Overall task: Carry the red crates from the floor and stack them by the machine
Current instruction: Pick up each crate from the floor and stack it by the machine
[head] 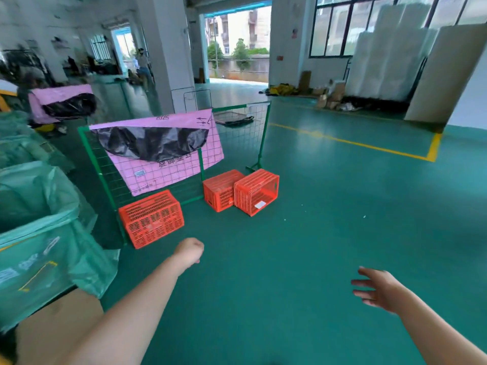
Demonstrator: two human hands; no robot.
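Three red slatted crates lie on the green floor beside a green wire cage. The nearest crate [151, 218] rests upside down at the cage's front corner. Farther right, a second crate [220, 189] stands against the cage, and a third crate [257, 192] lies on its side touching it, open face toward me. My left hand [188, 252] is stretched forward with fingers curled, holding nothing, a short way below the nearest crate. My right hand [379, 289] hangs out to the right, fingers spread, empty. No machine is clearly visible.
The green wire cage [105, 180] carries a pink sheet and black plastic. Bins lined with green plastic bags [39, 233] stand at the left. A white pillar [171, 61] rises behind. Yellow floor lines [369, 146] and white panels [395, 61] are at right. A person stands far back.
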